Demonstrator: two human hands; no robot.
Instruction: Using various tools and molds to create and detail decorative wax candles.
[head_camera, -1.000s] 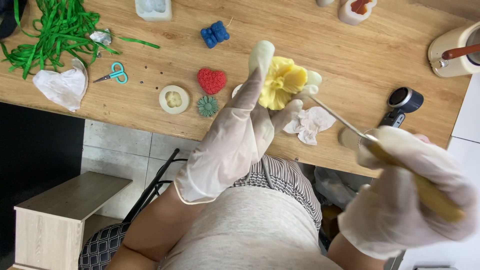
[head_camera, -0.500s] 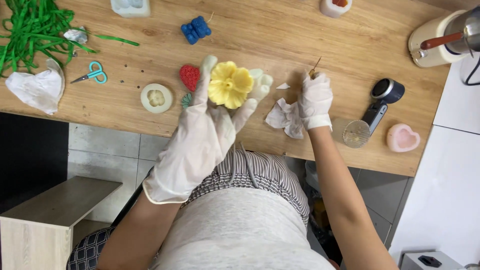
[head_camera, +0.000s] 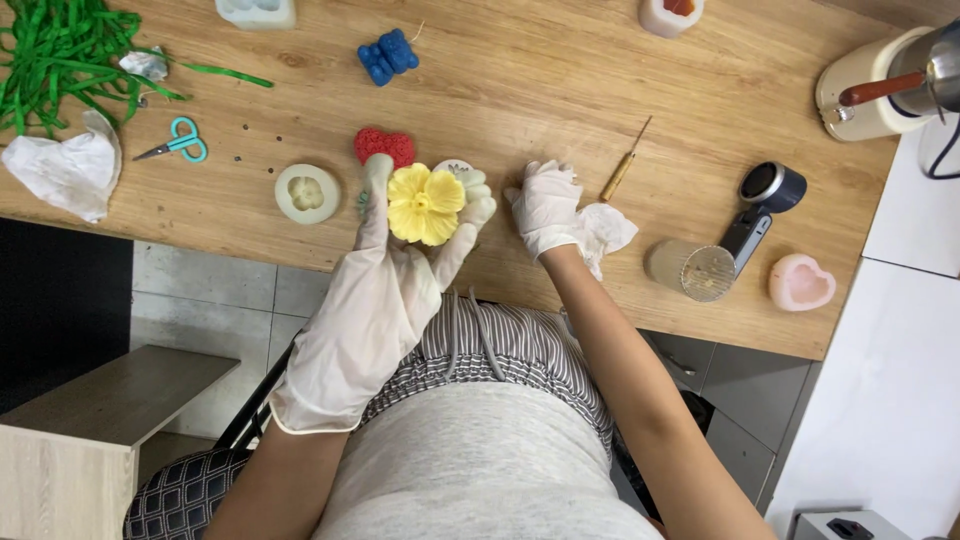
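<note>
My gloved left hand (head_camera: 375, 290) holds a yellow flower-shaped piece (head_camera: 424, 204) up by its fingertips, above the table's near edge. My gloved right hand (head_camera: 546, 207) rests on the wooden table (head_camera: 520, 90), just left of a crumpled white tissue (head_camera: 606, 226), holding nothing that I can see. A thin pointed tool with a wooden handle (head_camera: 624, 165) lies on the table just beyond that hand. A red heart-shaped piece (head_camera: 385, 143) lies behind the flower.
A round cream mould (head_camera: 306, 192), teal scissors (head_camera: 180, 140), a blue bear figure (head_camera: 387, 55), green ribbon strips (head_camera: 70, 50) and another tissue (head_camera: 60, 170) lie to the left. A pink heart mould (head_camera: 802, 282), a clear cup (head_camera: 689, 269) and a cream pot (head_camera: 880, 90) stand right.
The right hand has put the pointed tool down on the table and moved left beside the tissue. The left hand has lowered the yellow flower slightly toward me.
</note>
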